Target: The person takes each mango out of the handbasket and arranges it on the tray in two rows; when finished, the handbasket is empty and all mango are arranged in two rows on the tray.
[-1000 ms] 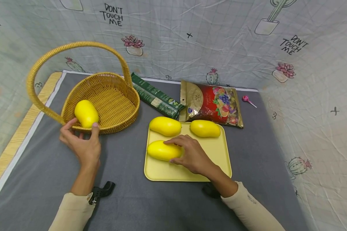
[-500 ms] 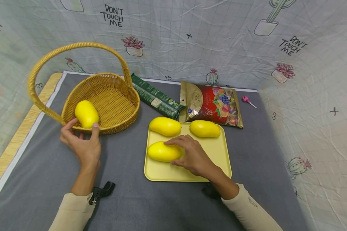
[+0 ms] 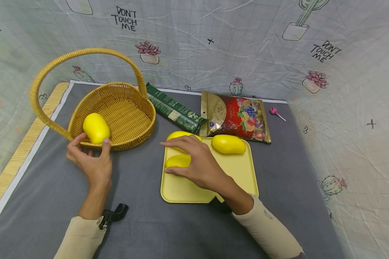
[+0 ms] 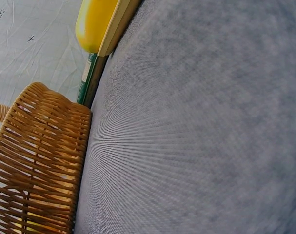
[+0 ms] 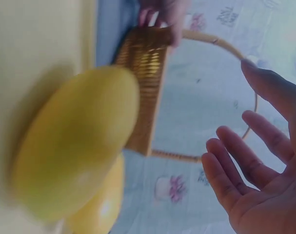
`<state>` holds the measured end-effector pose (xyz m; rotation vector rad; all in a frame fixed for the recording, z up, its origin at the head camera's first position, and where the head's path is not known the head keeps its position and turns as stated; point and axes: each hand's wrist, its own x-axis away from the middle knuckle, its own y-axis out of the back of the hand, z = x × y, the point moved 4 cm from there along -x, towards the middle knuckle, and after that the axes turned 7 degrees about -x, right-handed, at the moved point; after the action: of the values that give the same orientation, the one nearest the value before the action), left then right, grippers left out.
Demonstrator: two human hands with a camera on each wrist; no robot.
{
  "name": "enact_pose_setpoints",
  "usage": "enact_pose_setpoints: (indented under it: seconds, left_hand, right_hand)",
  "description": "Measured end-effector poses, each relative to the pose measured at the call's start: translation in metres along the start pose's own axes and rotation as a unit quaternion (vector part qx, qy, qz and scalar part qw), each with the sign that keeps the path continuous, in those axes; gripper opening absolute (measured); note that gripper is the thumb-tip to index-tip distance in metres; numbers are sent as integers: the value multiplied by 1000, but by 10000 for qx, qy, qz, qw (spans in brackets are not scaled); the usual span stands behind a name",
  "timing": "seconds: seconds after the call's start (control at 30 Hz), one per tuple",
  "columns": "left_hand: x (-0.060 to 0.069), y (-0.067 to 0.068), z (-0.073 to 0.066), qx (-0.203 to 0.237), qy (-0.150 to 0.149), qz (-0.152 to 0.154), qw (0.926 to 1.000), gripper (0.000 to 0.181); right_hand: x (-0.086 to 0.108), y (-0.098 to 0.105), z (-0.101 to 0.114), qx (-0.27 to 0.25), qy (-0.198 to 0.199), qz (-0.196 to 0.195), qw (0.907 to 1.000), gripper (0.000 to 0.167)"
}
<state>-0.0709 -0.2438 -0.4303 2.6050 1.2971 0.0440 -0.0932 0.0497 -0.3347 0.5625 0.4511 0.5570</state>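
Note:
My left hand [image 3: 93, 163] grips the near rim of a wicker basket [image 3: 133, 138], thumb and forefinger spread along it. Inside that rim, close to those fingers, lies a yellow mango [image 3: 96, 128]. My right hand [image 3: 202, 163] hovers over the left side of a yellow tray [image 3: 210, 196], fingers loosely bent. Below it a mango [image 3: 178, 161] is partly hidden; the right wrist view shows a gap between the hand and the nearest mango [image 5: 77, 141]. Another mango [image 3: 178, 134] lies behind, half covered by the hand. A third mango [image 3: 228, 144] rests at the tray's back right.
Behind the tray lie a green packet [image 3: 175, 109] and a red and gold candy bag [image 3: 236, 117]. A pink lollipop [image 3: 273, 111] is at the back right. The basket's tall handle [image 3: 90, 51] arches above it. A printed cloth [image 3: 188, 46] hangs behind the table.
My right hand has lifted off the front mango and shifted left and away from me, covering parts of two mangoes. My left hand stays on the basket rim.

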Motion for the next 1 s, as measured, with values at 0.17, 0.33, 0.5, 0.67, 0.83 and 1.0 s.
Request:
enact_pose_setpoints:
  seconds: [0.17,0.33,0.5,0.67,0.83,1.0]
  left_hand:
    - [-1,0,3,-52,-22,0,10000,61]
    - [-1,-1,3,-71,-59,-11,10000,62]
    - [-3,-1,6,-94,-113,-17,9999,62]
    - [-4,0,6,-115,-117,-48,9999,61]
    - [0,0,-2,-51,-31,-50,10000,64]
    - [6,0,-14,36,2,-17,10000,61]
  right_hand:
    - [-24,-11,18,-160,296,-64,9994,64]
    - [-48,-24,31,-288,484,-232,9981,64]
    - [-69,-37,39,-447,519,-443,9967,64]
    - [-90,-49,42,-448,350,-499,9971,65]
    - [-111,-62,43,-492,122,-512,9974,64]
    - [-131,-75,42,-739,-125,-420,9963,61]
